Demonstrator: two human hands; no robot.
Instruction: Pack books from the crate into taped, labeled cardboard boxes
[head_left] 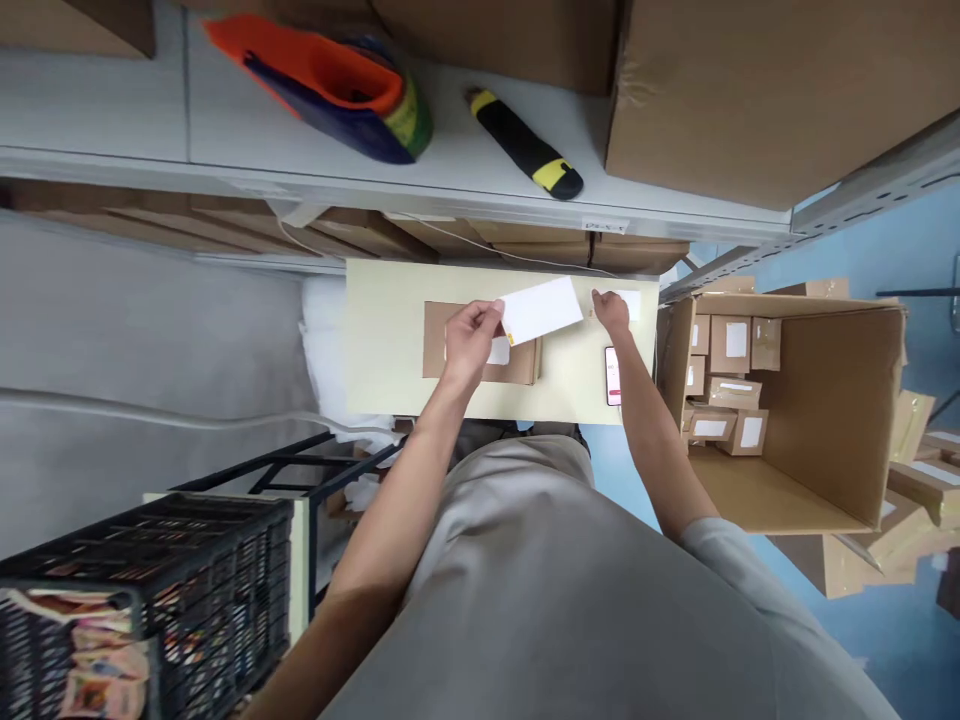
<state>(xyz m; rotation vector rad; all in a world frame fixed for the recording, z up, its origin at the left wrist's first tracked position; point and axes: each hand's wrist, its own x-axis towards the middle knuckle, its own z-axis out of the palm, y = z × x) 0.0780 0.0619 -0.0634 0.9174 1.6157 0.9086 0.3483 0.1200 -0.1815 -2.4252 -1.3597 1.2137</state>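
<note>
My left hand (472, 335) pinches the left end of a white card or envelope (542, 311) that has a small yellow mark at its lower corner. Beneath it, a flat brown cardboard box (517, 368) with a white label lies on the cream table (382, 350). My right hand (611, 311) is closed at the table's right part, beside a small white paper (631, 303); whatever its fingers hold is too small to make out. A phone (613, 377) with a lit screen lies by my right forearm.
A big open carton (810, 400) with several small labelled boxes stands right of the table. Above the table, a shelf (450, 170) carries a black-and-yellow cutter (525, 145), an orange-and-blue object (330, 85) and cartons. At lower left is a black crate (217, 590).
</note>
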